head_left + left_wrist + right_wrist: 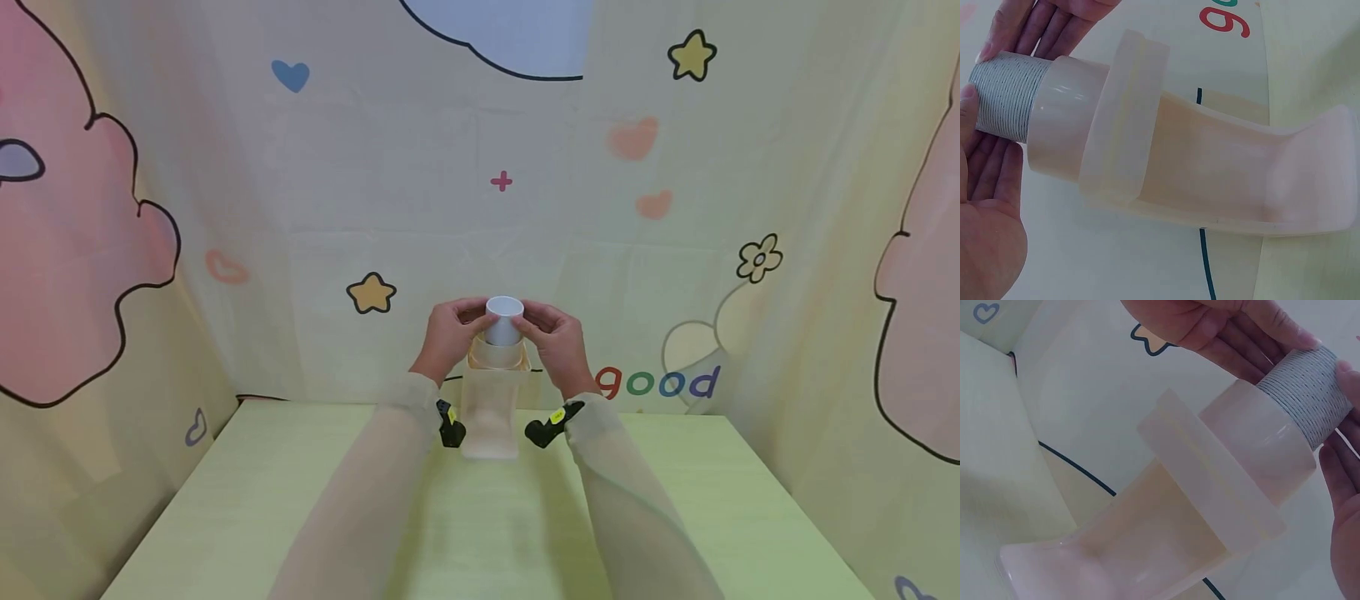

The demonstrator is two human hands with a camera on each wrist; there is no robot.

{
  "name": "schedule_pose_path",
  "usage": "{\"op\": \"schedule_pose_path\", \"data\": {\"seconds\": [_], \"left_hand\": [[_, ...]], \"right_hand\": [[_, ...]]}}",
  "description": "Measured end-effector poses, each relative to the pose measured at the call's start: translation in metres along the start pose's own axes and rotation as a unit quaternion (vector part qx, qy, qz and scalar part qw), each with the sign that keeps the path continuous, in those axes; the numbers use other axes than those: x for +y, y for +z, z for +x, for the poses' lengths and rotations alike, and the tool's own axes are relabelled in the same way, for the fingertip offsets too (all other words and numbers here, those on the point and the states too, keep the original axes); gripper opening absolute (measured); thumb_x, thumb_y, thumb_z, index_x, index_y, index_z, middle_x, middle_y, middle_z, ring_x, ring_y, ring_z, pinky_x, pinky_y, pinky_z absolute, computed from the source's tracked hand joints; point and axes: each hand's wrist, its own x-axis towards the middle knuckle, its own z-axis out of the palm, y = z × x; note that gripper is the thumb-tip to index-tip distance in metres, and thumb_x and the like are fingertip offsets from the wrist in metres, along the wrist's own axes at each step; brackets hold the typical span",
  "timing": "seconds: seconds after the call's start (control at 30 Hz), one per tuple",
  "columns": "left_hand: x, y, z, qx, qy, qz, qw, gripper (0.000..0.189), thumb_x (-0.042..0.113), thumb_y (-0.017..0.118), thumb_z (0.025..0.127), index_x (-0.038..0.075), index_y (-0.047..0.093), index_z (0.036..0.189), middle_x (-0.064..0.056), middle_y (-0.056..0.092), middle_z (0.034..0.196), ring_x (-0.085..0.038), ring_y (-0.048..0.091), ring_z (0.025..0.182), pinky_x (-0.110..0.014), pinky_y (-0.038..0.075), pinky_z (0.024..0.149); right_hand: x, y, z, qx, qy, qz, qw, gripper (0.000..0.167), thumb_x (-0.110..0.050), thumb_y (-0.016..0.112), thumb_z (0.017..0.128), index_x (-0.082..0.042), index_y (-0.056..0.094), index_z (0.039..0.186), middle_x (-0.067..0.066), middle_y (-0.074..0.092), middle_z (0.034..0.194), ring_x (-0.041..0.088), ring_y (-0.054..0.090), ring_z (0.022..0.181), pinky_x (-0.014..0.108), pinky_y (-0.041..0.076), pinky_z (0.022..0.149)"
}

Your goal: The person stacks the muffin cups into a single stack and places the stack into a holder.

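Between both hands stands a white stack of what look like nested cups point(504, 327), open at the top, its side closely ribbed point(1010, 97) in the left wrist view. My left hand point(448, 335) grips the stack from the left, thumb on the near side and fingers behind. From the right, my right hand point(557, 340) holds it the same way. The stack's lower end sits in the round collar point(1260, 437) of a pale pink cup holder point(491, 408). This holder has a squared upper rim, a curved body and a flared foot. How deep the stack goes is hidden.
A pale yellow-green table point(315, 483) extends below the forearms. Behind it hangs a printed cloth backdrop point(420, 175) with stars, hearts and lettering, and further cloth closes off both sides. Black wrist devices point(553, 423) sit at the cuffs, close to the holder.
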Motion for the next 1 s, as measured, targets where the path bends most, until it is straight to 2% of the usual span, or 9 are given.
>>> {"op": "schedule_pose_path", "data": {"seconds": [0.27,0.5,0.7,0.8,1.0], "left_hand": [[-0.003,0.004,-0.003,0.009,-0.02,0.029,0.9994,0.04,0.025,0.075,0.094,0.012,0.071,0.131,-0.008,0.068,0.137,-0.028,0.062,0.128,-0.044,0.05,0.113],[-0.004,0.006,-0.004,0.013,-0.023,0.031,0.9992,0.04,0.025,0.075,0.095,0.011,0.07,0.132,-0.009,0.064,0.142,-0.032,0.056,0.137,-0.044,0.046,0.116],[-0.006,0.007,-0.003,0.01,-0.022,0.051,0.9984,0.038,0.023,0.074,0.095,0.011,0.071,0.13,-0.009,0.066,0.139,-0.032,0.055,0.138,-0.045,0.045,0.117],[-0.009,0.008,-0.002,0.01,-0.019,0.067,0.9975,0.036,0.023,0.075,0.094,0.01,0.072,0.128,-0.008,0.068,0.135,-0.03,0.057,0.136,-0.044,0.045,0.117],[-0.014,0.007,-0.004,0.006,-0.032,0.078,0.9964,0.037,0.023,0.075,0.094,0.01,0.072,0.128,-0.01,0.071,0.13,-0.029,0.065,0.121,-0.043,0.054,0.107]], "right_hand": [[0.008,0.0,-0.003,-0.001,0.01,-0.009,0.9999,0.039,-0.025,0.077,0.093,-0.008,0.071,0.128,0.012,0.07,0.133,0.022,0.067,0.124,0.037,0.052,0.11],[0.011,0.0,-0.004,0.001,0.007,-0.006,1.0,0.042,-0.027,0.076,0.094,-0.008,0.069,0.131,0.013,0.069,0.135,0.025,0.065,0.126,0.041,0.05,0.112],[0.018,0.001,-0.003,0.0,0.013,-0.003,0.9999,0.043,-0.03,0.079,0.092,-0.01,0.071,0.128,0.011,0.07,0.133,0.023,0.066,0.124,0.037,0.052,0.109],[0.022,0.001,-0.003,0.003,0.023,-0.003,0.9997,0.044,-0.033,0.08,0.09,-0.011,0.071,0.128,0.01,0.071,0.132,0.021,0.066,0.123,0.032,0.054,0.107],[0.026,0.003,-0.004,0.008,0.037,-0.006,0.9993,0.046,-0.035,0.081,0.089,-0.01,0.072,0.126,0.011,0.071,0.13,0.02,0.067,0.119,0.03,0.056,0.103]]}}
